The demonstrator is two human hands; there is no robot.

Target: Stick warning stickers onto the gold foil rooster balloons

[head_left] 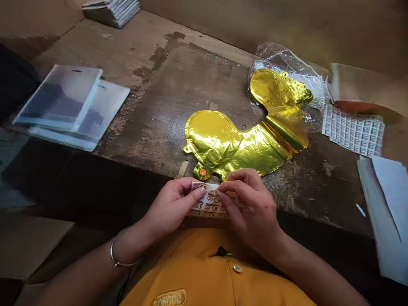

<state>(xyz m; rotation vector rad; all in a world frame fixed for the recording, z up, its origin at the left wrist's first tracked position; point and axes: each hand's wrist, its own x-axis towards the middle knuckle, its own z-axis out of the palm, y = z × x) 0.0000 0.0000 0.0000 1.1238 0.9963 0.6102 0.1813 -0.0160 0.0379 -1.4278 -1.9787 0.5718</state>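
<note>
My left hand (177, 204) grips a sheet of small stickers (213, 208), printed with CE marks and red round symbols, by its upper left corner. Thumb and fingertips of my right hand (251, 204) are pinched at the upper edge of that sheet; whether a single sticker is lifted there I cannot tell. Just beyond both hands lies a flat gold foil balloon (219, 138), curved and shiny, with an orange dot (203, 172) on its near tab. Its far end rests on clear plastic wrap (293, 55).
Two stacks of clear plastic bags (63, 93) lie on the dark wooden table (143, 127) at left. More sticker sheets (353, 129) and white paper strips (389, 204) are at right. A folded stack (111, 10) sits at the back left. The table's front edge runs by my hands.
</note>
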